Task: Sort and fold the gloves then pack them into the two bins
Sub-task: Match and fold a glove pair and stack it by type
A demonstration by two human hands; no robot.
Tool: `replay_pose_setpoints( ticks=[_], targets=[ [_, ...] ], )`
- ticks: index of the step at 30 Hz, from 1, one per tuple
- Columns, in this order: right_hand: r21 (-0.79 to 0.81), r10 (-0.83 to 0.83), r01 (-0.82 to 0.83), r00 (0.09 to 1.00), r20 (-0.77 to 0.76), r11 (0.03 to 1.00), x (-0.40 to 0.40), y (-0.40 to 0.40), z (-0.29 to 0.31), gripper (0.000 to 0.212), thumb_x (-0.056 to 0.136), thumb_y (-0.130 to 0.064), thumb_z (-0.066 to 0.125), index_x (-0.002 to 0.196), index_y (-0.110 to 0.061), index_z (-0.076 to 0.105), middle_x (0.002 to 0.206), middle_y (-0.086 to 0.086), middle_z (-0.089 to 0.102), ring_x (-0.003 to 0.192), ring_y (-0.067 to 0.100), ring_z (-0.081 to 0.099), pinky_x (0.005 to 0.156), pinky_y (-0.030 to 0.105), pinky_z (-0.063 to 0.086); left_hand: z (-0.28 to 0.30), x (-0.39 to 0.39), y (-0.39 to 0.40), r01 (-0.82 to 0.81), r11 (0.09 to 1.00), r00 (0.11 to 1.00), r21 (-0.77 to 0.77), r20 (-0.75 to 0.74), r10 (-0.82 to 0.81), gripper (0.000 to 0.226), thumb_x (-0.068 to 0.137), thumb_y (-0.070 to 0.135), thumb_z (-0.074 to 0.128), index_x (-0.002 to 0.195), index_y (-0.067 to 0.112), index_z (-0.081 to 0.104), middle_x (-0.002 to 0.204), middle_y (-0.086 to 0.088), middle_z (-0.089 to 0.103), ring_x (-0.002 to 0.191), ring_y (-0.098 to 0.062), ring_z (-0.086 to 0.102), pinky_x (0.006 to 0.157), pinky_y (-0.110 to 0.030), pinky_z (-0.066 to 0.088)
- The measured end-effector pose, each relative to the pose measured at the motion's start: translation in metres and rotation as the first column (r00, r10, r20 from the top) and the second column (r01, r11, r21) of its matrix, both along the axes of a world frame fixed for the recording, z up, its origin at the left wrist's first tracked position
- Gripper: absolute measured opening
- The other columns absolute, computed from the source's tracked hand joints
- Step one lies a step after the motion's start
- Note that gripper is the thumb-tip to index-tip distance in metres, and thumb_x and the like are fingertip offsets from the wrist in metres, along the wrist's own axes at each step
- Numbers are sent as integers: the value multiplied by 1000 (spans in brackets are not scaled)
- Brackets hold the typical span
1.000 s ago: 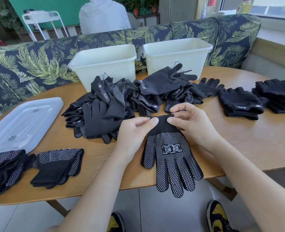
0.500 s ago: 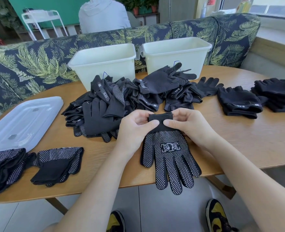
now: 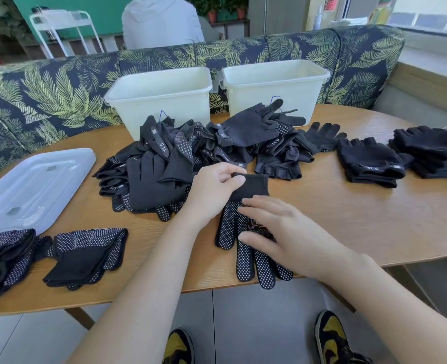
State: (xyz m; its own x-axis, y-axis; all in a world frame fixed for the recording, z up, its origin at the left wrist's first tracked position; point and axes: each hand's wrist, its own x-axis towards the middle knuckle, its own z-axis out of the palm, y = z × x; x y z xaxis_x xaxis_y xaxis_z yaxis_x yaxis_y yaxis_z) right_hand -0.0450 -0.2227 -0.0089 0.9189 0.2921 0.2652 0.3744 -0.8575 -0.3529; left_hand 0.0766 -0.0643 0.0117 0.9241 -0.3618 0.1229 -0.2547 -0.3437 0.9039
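A black dotted glove lies flat at the table's front edge, fingers hanging over it. My left hand pinches its cuff at the far end. My right hand lies flat on the glove's palm, fingers spread. Behind them sits a loose pile of black gloves. Two white bins stand side by side at the back. Folded dotted gloves lie at the front left; folded fingerless gloves are stacked at the right.
A clear plastic lid lies at the left of the wooden table. A leaf-patterned sofa back runs behind the bins, and a person in white sits beyond it. My shoes show under the table.
My right hand let go of the cuff and moved down onto the glove's palm, pressing it flat. My left hand still pinches the cuff.
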Motion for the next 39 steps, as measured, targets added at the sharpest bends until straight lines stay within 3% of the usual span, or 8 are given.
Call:
replay_pose_setpoints(
  ticks=[3, 6, 9, 12, 14, 26, 34, 39],
  targets=[
    [-146, -13, -12, 985, -170, 989, 0, 3, -10, 80, 98, -74, 13, 163, -29, 18, 171, -8, 8, 157, 8, -6, 125, 24, -6, -4, 4, 2, 18, 999, 1000, 35, -26, -17, 16, 93, 24, 71, 106, 31, 77, 101, 6, 78, 98, -4, 71, 96, -31, 53],
    [-182, -22, -11, 983, -182, 983, -2, 3, -9, 81, 97, -76, 7, 164, -31, 9, 171, -9, 0, 156, 6, -13, 126, 27, -9, -3, 4, 4, 77, 996, 994, 36, -74, -75, 22, 92, 21, 73, 113, 29, 74, 96, 7, 79, 93, -5, 74, 92, -27, 54],
    [-143, 1, -10, 998, -67, 990, -5, 9, -3, 78, 99, -73, 16, 161, -27, 27, 169, -9, 16, 157, 8, -1, 128, 28, 1, -4, 5, 6, 90, 995, 993, 44, -81, -86, 22, 93, 18, 70, 114, 27, 73, 93, 8, 79, 91, -5, 74, 93, -27, 55],
    [-76, 72, -65, 993, 92, 995, -8, 16, 1, 56, 105, -60, 37, 137, -21, 63, 146, -10, 57, 144, 10, 39, 120, 34, 34, -8, 9, 7, 77, 997, 992, 19, -104, -75, 21, 92, 18, 71, 110, 28, 75, 95, 6, 80, 93, -9, 75, 99, -36, 56],
    [-62, 111, -105, 988, 105, 993, -8, 18, -1, 48, 105, -55, 44, 123, -21, 72, 132, -10, 65, 132, 11, 50, 109, 36, 44, -10, 10, 8, 77, 997, 990, -4, -120, -77, 21, 92, 17, 72, 110, 27, 75, 96, 4, 80, 95, -13, 76, 100, -41, 56],
    [-17, 146, -146, 989, -19, 989, -7, 19, -4, 48, 104, -56, 42, 139, -28, 61, 146, -14, 54, 143, 4, 36, 119, 35, 32, -3, 1, 8, 58, 998, 994, -25, -96, -60, 21, 92, 13, 71, 110, 22, 76, 95, 0, 80, 94, -14, 75, 97, -39, 58],
    [85, 45, -49, 998, 48, 995, -20, -13, -3, 41, 99, -56, 54, 116, -26, 76, 124, -16, 66, 124, 5, 54, 102, 40, 47, 15, -10, 8, 17, 995, 997, -97, 71, -10, 20, 92, 16, 73, 108, 27, 77, 91, 7, 79, 91, -6, 74, 91, -28, 57],
    [83, 61, -61, 998, 2, 995, -21, -15, -5, 47, 102, -57, 49, 123, -23, 73, 132, -12, 65, 130, 2, 51, 113, 29, 38, 20, -22, 11, 26, 989, 990, -147, 140, -5, 19, 92, 17, 73, 106, 29, 77, 88, -10, 77, 92, -29, 72, 94, -44, 57]
  ],
)
